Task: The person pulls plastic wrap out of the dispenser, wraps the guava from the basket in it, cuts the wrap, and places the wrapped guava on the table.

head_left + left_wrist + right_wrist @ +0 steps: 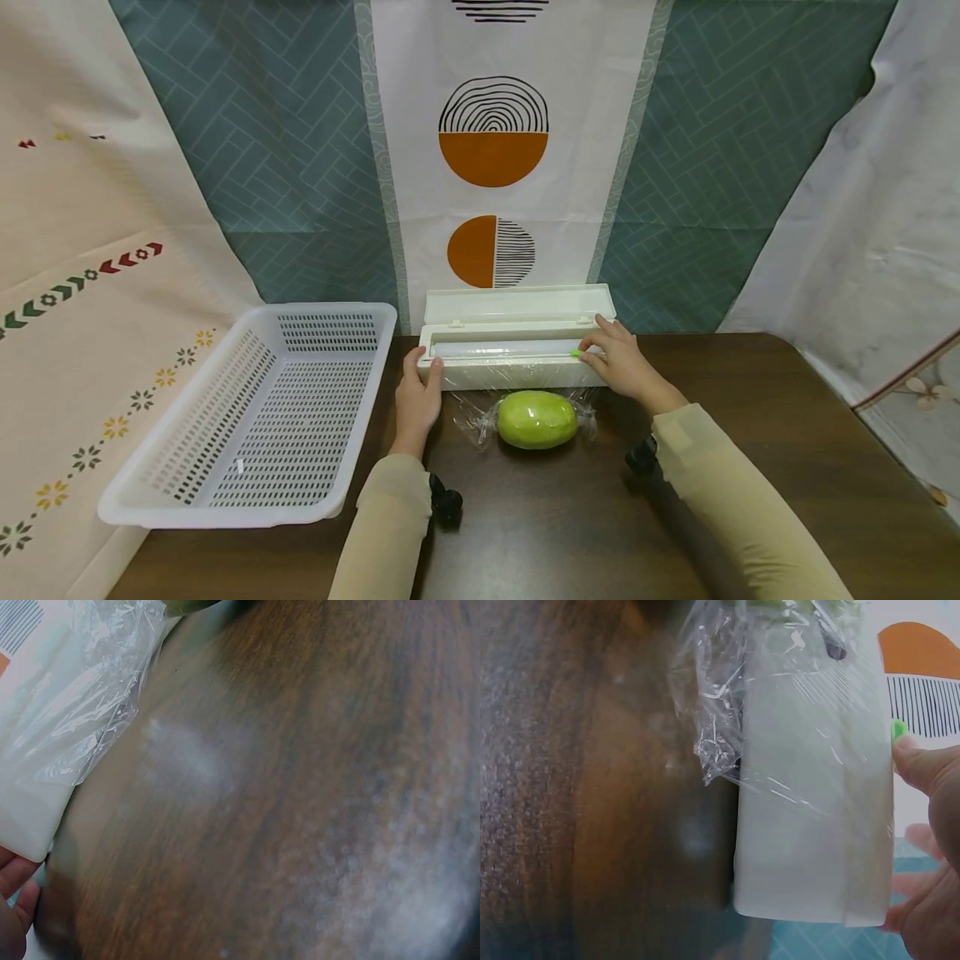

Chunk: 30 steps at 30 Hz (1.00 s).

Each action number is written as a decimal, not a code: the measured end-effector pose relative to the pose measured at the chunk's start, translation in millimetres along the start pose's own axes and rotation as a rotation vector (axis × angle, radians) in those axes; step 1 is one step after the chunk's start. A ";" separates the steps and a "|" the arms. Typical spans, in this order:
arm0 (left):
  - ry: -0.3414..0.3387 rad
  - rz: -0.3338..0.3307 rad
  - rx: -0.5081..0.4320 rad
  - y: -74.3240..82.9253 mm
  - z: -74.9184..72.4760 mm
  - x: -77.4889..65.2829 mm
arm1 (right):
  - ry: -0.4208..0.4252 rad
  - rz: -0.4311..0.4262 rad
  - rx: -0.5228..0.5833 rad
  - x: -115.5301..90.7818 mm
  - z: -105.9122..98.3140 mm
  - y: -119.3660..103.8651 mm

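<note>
While the fingers of the right hand pinch one green tab, I read the left hand as clamped on the left end of one white box, likely stiff. Between both hands' fingers, nearer me: one film-wrapped green fruit, probably firm, slick; cup its middle. One basket, left of the left fingers.

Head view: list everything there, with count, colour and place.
basket: 1, white, left
box: 1, white, lid open, centre
roll: 1, white, inside the box
tab: 1, green, near box's right end
fruit: 1, green, in front of box
film: count unclear, clear, around fruit
table: 1, brown, underneath
cloths: several, green, white, cream, behind and beside
wrist cameras: 2, black, at wrists
sleeves: 2, beige, on arms
left hand: 1, gripping box's left end
right hand: 1, pinching tab
</note>
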<state>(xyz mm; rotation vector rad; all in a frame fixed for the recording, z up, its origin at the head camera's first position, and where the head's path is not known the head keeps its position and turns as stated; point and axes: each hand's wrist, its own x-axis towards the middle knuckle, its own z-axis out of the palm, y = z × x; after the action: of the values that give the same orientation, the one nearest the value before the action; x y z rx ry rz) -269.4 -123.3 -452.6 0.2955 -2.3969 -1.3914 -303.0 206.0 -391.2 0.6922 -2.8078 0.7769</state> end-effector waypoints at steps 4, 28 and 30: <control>-0.003 0.000 0.005 0.8 0.7 -0.4 | -0.043 0.022 0.018 -0.3 -4.3 0.4; -0.002 0.000 -0.005 -0.8 1.1 -0.4 | -0.094 0.002 -0.023 1.4 -8.2 5.3; -0.003 0.001 -0.004 -0.8 1.0 -0.3 | -0.093 0.001 -0.015 1.0 -9.1 5.5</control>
<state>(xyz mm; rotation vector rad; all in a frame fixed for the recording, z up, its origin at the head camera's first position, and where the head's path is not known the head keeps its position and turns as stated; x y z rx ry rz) -269.5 -122.7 -453.8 0.2910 -2.3963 -1.3964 -306.3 214.5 -385.7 0.7429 -2.8943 0.7414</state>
